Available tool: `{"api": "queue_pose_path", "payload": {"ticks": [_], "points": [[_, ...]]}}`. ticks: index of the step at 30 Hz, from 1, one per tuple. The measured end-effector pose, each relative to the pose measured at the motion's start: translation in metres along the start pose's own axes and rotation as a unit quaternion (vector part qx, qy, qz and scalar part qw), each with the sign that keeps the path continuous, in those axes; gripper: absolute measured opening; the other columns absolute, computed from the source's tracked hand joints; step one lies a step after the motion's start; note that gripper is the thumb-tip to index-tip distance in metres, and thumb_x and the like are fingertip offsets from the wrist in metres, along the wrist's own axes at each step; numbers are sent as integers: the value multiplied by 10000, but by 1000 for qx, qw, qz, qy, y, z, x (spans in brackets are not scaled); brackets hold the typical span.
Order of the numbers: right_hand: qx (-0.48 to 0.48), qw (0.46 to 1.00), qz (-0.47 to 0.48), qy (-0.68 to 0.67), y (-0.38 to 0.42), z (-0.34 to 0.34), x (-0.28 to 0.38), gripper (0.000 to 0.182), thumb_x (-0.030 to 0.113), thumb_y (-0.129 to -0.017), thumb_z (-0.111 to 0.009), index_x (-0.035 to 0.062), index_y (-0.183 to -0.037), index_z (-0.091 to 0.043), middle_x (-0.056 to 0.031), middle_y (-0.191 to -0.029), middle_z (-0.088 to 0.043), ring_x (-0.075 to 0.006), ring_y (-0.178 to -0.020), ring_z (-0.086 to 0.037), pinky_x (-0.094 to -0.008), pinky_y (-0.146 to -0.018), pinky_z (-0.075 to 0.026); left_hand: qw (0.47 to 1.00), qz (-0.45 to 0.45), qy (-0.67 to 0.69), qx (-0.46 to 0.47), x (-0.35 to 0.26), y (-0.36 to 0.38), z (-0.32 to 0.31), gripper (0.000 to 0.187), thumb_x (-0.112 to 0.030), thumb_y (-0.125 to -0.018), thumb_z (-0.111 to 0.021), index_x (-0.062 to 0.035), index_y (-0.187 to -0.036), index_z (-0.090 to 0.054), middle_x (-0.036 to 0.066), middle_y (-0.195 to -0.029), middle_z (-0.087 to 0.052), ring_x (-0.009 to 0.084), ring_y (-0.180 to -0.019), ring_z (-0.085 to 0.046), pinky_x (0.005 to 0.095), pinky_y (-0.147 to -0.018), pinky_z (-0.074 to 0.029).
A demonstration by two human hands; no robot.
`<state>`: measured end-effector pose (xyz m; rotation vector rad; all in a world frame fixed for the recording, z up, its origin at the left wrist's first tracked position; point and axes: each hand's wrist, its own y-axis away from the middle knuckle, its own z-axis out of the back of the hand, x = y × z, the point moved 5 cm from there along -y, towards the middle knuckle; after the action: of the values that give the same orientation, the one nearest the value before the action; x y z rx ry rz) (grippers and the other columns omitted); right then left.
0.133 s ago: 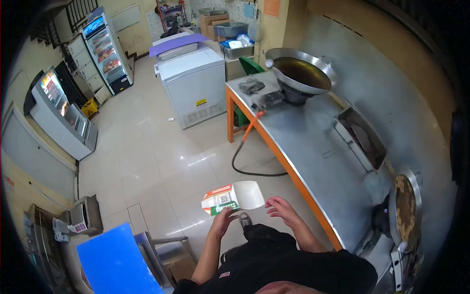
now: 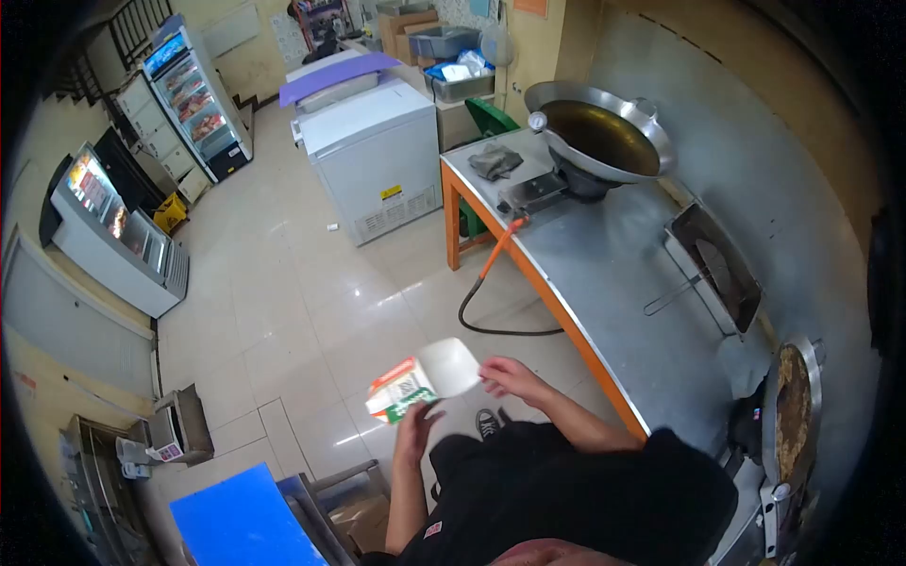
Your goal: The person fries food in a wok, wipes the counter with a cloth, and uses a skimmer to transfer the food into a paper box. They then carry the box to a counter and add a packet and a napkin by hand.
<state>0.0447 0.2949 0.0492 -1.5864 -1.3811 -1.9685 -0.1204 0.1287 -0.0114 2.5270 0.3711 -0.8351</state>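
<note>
A paper food box [image 2: 400, 389] with white, orange and green print is in front of my body, its white lid flap [image 2: 449, 366] folded up and open. My left hand [image 2: 415, 427] grips the printed side of the box from below, thumb and fingers around its lower edge. At the right edge of the flap, my right hand [image 2: 511, 377] has its fingers bent together and touching the card. The fingertips behind the card are partly hidden.
To the right runs a steel table [image 2: 604, 274] bearing a wok of oil [image 2: 604, 141], a metal tray [image 2: 713, 269] with a strainer and a second pan [image 2: 793, 415]. An orange hose [image 2: 500, 250] hangs off it. A blue board [image 2: 247, 519] is at lower left, a chest freezer [image 2: 373, 156] ahead.
My right hand has closed in on the flap, its fingers drawing together at the edge. Box and left hand sit slightly further left; the camera view has shifted a little.
</note>
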Motion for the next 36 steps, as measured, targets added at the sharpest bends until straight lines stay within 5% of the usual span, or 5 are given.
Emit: {"api": "queue_pose_path", "payload": {"ticks": [7, 17, 24, 29, 36], "points": [[220, 967, 57, 112, -199, -118, 83, 230, 258, -914, -564, 68, -1044, -572, -36, -927, -585, -109, -756, -573, -250, -640, -485, 968, -126, 42, -211, -126, -45, 89, 388, -338, -820, -573, -133, -1148, -551, 50, -1093, -616, 214, -1085, -552, 410, -886, -393], [200, 957, 32, 208, -424, -116, 192, 266, 273, -896, -585, 45, -1028, -621, -44, -884, -646, -112, -712, -609, -273, -622, -503, 959, -59, -29, -274, -263, -238, 218, 406, -363, -851, -544, -119, -1173, -503, 51, -1184, -576, 220, -1126, -518, 426, -937, -364], [-182, 916, 204, 294, -642, 91, 203, 176, 199, -796, -605, 67, -884, -681, -124, -807, -675, -247, -770, -651, -363, -691, -506, 861, 212, -231, -401, -258, -315, 360, 499, -482, -880, -470, -77, -1170, -503, 93, -1123, -566, 223, -1062, -541, 430, -845, -465], [-441, 828, 236, 254, -706, 301, 314, 238, 71, -745, -588, 60, -957, -480, -163, -814, -573, -326, -773, -599, -399, -699, -469, 802, 359, -209, -430, -246, -303, 354, 520, -482, -858, -496, -90, -1200, -477, 129, -1194, -523, 249, -1070, -529, 448, -847, -463], [-548, 781, 19, 298, -755, 501, 348, 431, 142, -688, -632, 64, -995, -340, -200, -989, -502, -408, -924, -540, -460, -793, -427, 802, 392, -199, -404, -277, -384, 301, 534, -487, -859, -486, -111, -1236, -449, 135, -1237, -490, 260, -1085, -518, 459, -858, -454]]}}
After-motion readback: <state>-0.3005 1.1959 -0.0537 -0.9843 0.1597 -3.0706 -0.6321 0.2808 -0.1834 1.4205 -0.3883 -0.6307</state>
